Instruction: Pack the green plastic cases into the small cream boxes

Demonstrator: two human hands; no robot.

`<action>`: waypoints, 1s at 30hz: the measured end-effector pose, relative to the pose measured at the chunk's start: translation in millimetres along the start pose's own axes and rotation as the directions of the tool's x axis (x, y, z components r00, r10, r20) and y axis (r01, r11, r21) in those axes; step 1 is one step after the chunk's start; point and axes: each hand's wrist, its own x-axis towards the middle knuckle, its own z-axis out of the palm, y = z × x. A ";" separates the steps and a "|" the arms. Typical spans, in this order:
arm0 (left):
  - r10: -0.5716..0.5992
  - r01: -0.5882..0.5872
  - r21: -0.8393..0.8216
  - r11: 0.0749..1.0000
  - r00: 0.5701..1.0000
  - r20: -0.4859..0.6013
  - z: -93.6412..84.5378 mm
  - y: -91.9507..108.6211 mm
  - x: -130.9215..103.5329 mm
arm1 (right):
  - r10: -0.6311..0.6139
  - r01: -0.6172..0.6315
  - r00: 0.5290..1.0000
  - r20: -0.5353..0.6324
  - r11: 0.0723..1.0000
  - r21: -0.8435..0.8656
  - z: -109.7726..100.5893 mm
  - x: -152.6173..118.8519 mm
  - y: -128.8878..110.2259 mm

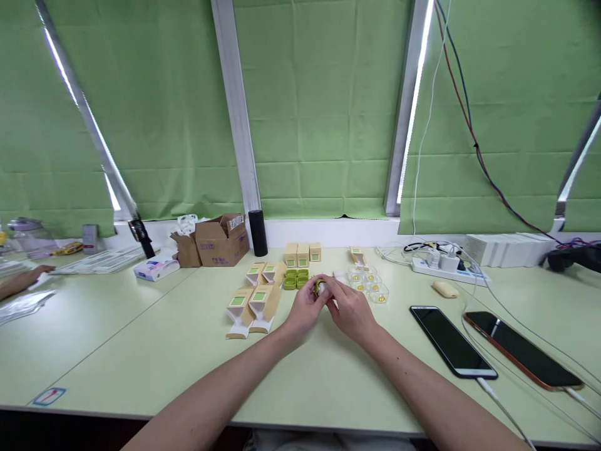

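My left hand (305,305) and my right hand (350,307) meet over the middle of the table. Between their fingers they both hold a small green case (318,287) with something white at it. Just left and behind are several green cases (295,279) in a cluster. Open cardboard boxes (265,300) with green labels lie left of my left hand, flaps toward me. Three closed small boxes (303,253) stand behind the green cases. To the right of my right hand sit several clear cups (372,285) with yellow centres, and one more small box (357,256) behind them.
Two phones (451,341) with charging cables lie at the right, near a power strip (448,269) and a cream case (445,289). A cardboard carton (222,241), black cylinder (257,233) and tissue pack (156,267) stand left. Another person's hand (28,280) is at the far left.
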 end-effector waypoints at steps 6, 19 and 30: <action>-0.018 0.018 -0.003 1.000 1.000 0.007 -0.7 2.8 1.1 | -0.022 0.021 0.999 -0.031 0.999 -0.041 1.0 0.2 -1.3; -0.025 0.025 -0.050 0.998 1.000 0.015 -2.6 1.3 2.2 | -0.036 0.033 0.998 -0.041 0.996 -0.078 5.4 -1.3 -0.1; -0.062 0.067 -0.114 0.991 0.997 0.050 -5.9 6.4 2.0 | 0.140 -0.141 0.990 0.020 0.970 0.198 5.3 -1.7 -1.0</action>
